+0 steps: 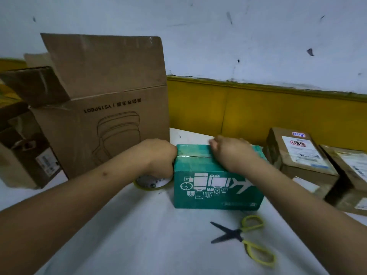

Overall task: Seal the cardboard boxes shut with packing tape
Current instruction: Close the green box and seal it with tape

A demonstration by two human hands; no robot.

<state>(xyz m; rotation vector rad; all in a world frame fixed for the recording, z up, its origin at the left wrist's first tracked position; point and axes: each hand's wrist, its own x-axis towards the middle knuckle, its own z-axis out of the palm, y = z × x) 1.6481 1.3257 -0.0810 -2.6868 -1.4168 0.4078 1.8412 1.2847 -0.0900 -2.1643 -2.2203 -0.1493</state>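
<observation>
Box [216, 187] in teal sits between our hands: left hand [158, 157] grips the tape roll [152, 184] at its left end, right hand [232, 153] presses fingers flat on its top seam, scissors [244, 237] near our right forearm.

A teal cardboard box [216, 187] printed with white icons stands at the centre of the white worktop [139, 235]. The left hand [158, 155] grips a roll of packing tape [152, 184] against the box end at 9 o'clock. The right hand [232, 153] rests on the box top, over the flap seam. Open scissors [244, 237] with yellow-green handles lie at 5 o'clock. An open-flapped brown carton [103, 124] stands at 10 o'clock. Labelled brown parcels [297, 155] lie at 3 o'clock.
</observation>
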